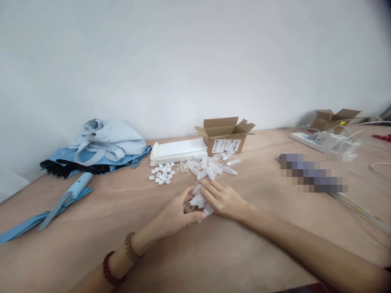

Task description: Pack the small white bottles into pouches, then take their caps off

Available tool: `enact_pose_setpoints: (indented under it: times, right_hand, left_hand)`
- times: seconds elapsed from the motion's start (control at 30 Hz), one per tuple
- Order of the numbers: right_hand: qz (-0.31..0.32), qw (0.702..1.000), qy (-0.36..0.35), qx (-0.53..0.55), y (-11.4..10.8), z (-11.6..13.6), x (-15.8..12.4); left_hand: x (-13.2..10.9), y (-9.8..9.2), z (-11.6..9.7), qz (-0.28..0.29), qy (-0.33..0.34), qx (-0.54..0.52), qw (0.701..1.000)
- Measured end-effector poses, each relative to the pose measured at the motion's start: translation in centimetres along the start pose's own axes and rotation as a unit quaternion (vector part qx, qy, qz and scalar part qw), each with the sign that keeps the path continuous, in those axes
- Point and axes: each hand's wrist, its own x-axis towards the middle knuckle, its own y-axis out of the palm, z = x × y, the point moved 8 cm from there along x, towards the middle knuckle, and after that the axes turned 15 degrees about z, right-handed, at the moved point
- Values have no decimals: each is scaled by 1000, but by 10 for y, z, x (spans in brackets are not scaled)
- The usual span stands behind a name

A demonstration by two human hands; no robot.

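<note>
Small translucent plastic dropper bottles [198, 200] are bunched between my two hands. My left hand [180, 209] curls around the bunch from the left, thumb in front and fingers behind; some of its fingers are hidden. Against the right side of the same bunch rests my right hand [224, 199], its fingers stretched out and fairly flat. Just beyond lies a loose pile of more bottles [210, 167]. To the left of that pile are small white caps [163, 174] and a heap of tiny white dropper tips [183, 166].
Behind the pile stands an open cardboard box [227, 138], beside a stack of white padded envelopes [180, 149]. A pale blue cloth bag [113, 140] and a blue umbrella [81, 183] lie left. On the right are a power strip [308, 141], cables and another box [328, 119].
</note>
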Motion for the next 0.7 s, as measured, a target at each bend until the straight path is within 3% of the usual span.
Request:
enact_pose_setpoints:
  times: [0.13,0.33,0.5,0.7]
  right_hand:
    - [11,1000,0,-18,-3,1,1]
    - [-14,999,3,-43,-5,0,1]
    - [-29,1000,8,7,-2,-5,-1]
    - [-5,997,28,70,5,-12,0]
  left_hand:
    - [1,7,-6,50,-13,-39,998]
    - [-1,8,5,45,-65,-36,996]
    - [-4,13,11,58,-123,21,990]
    - [-10,1,9,7,-139,43,989]
